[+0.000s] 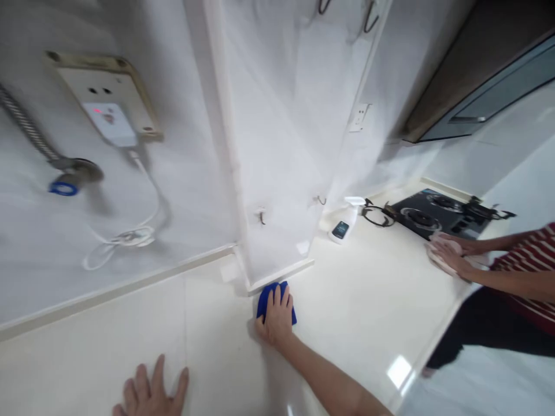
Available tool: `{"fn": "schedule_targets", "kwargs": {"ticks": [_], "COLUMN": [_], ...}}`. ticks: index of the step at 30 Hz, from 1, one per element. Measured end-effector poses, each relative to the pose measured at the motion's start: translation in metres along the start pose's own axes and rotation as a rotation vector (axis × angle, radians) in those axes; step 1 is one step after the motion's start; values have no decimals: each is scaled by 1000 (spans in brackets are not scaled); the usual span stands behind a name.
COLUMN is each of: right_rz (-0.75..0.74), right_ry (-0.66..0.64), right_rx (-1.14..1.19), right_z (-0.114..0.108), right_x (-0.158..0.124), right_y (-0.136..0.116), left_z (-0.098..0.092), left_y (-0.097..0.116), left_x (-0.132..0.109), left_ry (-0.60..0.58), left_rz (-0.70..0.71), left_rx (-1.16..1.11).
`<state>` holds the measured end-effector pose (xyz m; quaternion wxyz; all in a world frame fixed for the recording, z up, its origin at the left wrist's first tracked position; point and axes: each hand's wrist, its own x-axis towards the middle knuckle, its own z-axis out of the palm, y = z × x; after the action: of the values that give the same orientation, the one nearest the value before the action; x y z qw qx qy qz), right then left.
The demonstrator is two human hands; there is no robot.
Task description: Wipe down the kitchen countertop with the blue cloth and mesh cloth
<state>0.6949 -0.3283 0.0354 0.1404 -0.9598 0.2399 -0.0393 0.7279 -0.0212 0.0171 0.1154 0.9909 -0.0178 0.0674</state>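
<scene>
My right hand (pixel 276 318) presses flat on a blue cloth (pixel 265 296) on the cream countertop (pixel 364 300), right against the foot of a white wall column (pixel 277 173). Its fingers lie stretched over the cloth. My left hand (pixel 150 393) rests flat on the counter at the lower left, fingers spread, holding nothing.
A white spray bottle (pixel 346 222) stands at the back by the column. A black gas hob (pixel 437 214) sits at the right, where another person in a striped top presses a pink cloth (pixel 442 254) with both hands. A wall socket with a plugged white cable (pixel 110 115) is at the left.
</scene>
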Motion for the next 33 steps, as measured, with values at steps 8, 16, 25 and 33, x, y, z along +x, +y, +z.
{"fn": "schedule_targets", "kwargs": {"ticks": [8,16,25,33], "right_rz": [-559,-673,-538,-273], "right_ry": [-271,-376,-186,37], "right_rx": [241,177,-5,-173], "right_z": [-19,4,17,42], "right_x": [-71,-138,4,130], "right_y": [-31,4,-109,-149], "left_z": [-5,-33,-7,7], "left_y": [-6,-33,-49,-58], "left_x": [-5,-14,-14,-15], "left_ry": [-67,-213,-151,-216], "left_rz": [45,104,162,130], "left_rx": [90,42,164,21]}}
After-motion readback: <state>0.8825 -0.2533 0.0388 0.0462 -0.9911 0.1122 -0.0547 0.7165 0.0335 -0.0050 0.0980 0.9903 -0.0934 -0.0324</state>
